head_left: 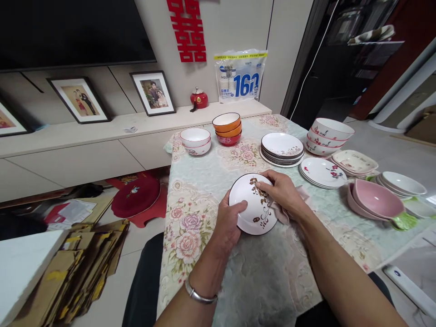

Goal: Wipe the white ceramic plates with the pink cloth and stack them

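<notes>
Between my two hands is a round white plate (250,209) with a dark rim and a brown flower pattern, held tilted above the table. My left hand (230,220) grips its left edge, thumb lying on the face. On the upper right edge, my right hand (281,190) has its thumb on the flower print and its fingers behind. A pale pink cloth (284,214) hangs below my right hand, partly hidden by the plate and wrist; whether the fingers hold it I cannot tell. Just beyond stands a stack of dark-rimmed plates (282,145).
On the flowered tablecloth (190,222) stand white bowls (195,136), orange and red bowls (227,129), tall white bowls (329,136), flower-print plates (323,172), cream square dishes (354,162), small white dishes (403,182) and pink bowls (378,200). A cabinet (122,136) runs behind. Flattened cardboard (81,263) lies at left.
</notes>
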Motion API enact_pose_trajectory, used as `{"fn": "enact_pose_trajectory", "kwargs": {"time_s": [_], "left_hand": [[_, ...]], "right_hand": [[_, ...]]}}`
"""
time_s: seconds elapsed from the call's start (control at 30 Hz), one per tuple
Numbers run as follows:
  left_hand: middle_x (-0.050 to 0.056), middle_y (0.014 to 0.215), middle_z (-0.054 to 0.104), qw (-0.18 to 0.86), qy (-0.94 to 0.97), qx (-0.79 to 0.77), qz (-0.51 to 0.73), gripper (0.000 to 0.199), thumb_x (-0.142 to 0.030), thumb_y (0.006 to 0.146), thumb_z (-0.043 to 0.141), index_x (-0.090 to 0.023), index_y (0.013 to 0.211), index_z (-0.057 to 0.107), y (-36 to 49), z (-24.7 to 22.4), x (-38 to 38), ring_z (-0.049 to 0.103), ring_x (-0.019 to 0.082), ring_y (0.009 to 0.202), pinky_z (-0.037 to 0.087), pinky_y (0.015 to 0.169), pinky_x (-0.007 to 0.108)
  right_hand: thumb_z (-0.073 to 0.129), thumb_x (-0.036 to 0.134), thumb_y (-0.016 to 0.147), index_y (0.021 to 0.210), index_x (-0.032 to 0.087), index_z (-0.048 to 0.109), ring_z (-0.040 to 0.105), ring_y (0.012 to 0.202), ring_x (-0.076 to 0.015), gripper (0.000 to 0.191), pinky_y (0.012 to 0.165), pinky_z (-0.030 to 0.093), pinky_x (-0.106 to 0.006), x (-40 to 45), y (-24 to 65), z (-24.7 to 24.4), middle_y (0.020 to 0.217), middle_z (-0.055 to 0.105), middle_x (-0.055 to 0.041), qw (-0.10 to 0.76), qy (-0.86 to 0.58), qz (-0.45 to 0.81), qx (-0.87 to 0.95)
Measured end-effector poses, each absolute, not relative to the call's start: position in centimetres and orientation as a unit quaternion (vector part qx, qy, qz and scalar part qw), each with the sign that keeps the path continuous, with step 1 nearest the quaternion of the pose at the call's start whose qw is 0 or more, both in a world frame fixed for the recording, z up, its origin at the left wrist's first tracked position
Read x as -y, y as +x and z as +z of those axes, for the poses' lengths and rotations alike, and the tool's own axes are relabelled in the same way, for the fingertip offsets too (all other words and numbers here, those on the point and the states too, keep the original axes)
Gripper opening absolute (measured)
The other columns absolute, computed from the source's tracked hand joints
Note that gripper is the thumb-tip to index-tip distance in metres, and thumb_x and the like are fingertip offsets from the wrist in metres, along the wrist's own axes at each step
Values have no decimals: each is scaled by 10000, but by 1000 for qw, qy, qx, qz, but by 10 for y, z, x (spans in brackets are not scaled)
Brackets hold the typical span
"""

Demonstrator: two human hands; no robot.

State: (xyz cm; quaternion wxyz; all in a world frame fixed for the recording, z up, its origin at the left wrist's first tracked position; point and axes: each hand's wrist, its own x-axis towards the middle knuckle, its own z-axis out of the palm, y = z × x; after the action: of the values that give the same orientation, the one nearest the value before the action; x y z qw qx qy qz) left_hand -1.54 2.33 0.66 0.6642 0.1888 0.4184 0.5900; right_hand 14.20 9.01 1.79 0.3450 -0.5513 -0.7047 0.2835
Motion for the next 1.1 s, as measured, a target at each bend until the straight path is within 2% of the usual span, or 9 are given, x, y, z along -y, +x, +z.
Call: {"fn": "enact_pose_trajectory", "kwargs": {"time_s": [0.1, 0.17, 0.4, 0.73, 0.97, 1.1], "left_hand": [[106, 960, 762, 676, 194, -409, 581, 714, -142, 522, 781, -140, 1220, 628, -16, 6, -23, 710, 281, 794, 542, 754, 404], [105, 952, 763, 681, 198, -406, 576, 706, -141, 525, 783, -137, 1215, 631, -17, 6, -23, 710, 277, 775, 543, 745, 403], [111, 943, 765, 682, 200, -421, 564, 653, -142, 504, 803, -133, 1144, 675, -20, 3, -26, 709, 273, 755, 542, 730, 397], [97, 869, 768, 694, 210, -427, 540, 649, -138, 504, 796, -132, 1143, 684, -21, 4, -25, 701, 265, 726, 533, 696, 373], [90, 863, 771, 686, 198, -439, 546, 623, -117, 508, 773, -136, 1126, 696, -21, 8, -24, 700, 261, 717, 536, 681, 366], [95, 899, 772, 684, 193, -435, 553, 617, -126, 505, 788, -140, 1116, 705, -21, 9, -24, 704, 262, 741, 542, 719, 379]], "right_hand": [[640, 480, 780, 743, 186, 636, 563, 641, -164, 297, 575, 411, -269, -89, 142, 21, 666, 635, 0, 341, -566, 311, 683], [647, 497, 775, 722, 189, 628, 546, 607, -153, 313, 547, 398, -259, -89, 142, 22, 633, 613, 9, 342, -566, 329, 674], [646, 351, 760, 932, 179, 702, 597, 677, -160, 250, 566, 448, -253, -86, 143, 24, 816, 700, -31, 376, -522, 444, 624], [670, 367, 724, 707, 192, 603, 538, 604, -146, 187, 533, 385, -244, -84, 143, 32, 642, 602, 13, 334, -561, 359, 667], [599, 283, 757, 804, 189, 644, 571, 671, -160, 114, 585, 423, -256, -78, 144, 42, 748, 659, -7, 337, -526, 374, 686], [568, 203, 732, 882, 200, 670, 605, 717, -163, 181, 631, 457, -262, -79, 149, 42, 828, 695, -7, 338, -497, 412, 685]]}}
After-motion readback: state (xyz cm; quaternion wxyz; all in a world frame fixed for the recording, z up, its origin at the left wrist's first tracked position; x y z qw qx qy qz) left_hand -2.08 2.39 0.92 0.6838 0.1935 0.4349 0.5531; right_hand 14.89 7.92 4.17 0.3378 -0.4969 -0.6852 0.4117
